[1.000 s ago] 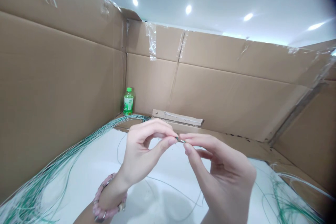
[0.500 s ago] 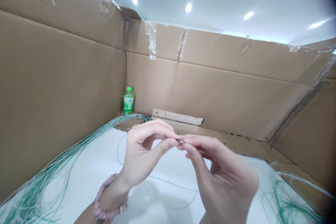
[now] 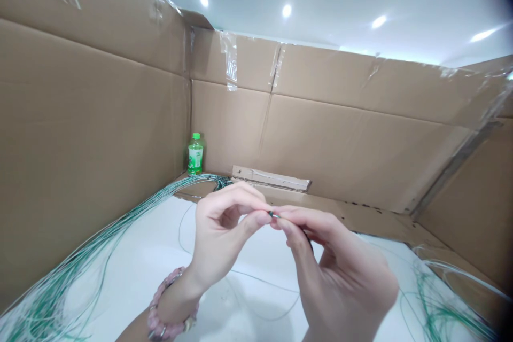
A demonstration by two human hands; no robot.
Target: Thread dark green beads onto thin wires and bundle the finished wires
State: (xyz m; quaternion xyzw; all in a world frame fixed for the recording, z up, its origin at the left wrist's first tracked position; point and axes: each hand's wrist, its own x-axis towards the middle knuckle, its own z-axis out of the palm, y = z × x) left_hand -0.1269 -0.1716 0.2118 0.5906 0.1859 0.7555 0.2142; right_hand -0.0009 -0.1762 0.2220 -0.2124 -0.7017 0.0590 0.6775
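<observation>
Left hand (image 3: 222,230): Thumb and forefinger close in a tight pinch at the wire end, the other fingers curled loosely. A pink beaded bracelet (image 3: 170,304) circles the wrist.

Right hand (image 3: 340,272): Comes in from about 4 o'clock, its thumb and forefinger also pinched closed at the wire end, fingertips meeting those of the left hand.

Wire end (image 3: 273,215): A short green-and-silver tip held in the air above the table, its long axis running roughly side to side. Both hands are about equally near, and the fingers hide how much of it each one has.

Table (image 3: 132,256): White top beneath the hands, with a thin loose strand (image 3: 248,279) lying at 6 o'clock.

Wires: A long green wire bundle (image 3: 136,208) sweeps off toward 8 o'clock; a smaller green wire tangle (image 3: 436,315) lies at 4 o'clock.

Backdrop: Taped cardboard walls (image 3: 100,117) enclose the table, with a green-capped plastic bottle (image 3: 195,155) in the corner at 11 o'clock and a cardboard strip (image 3: 270,178) at 12 o'clock.
</observation>
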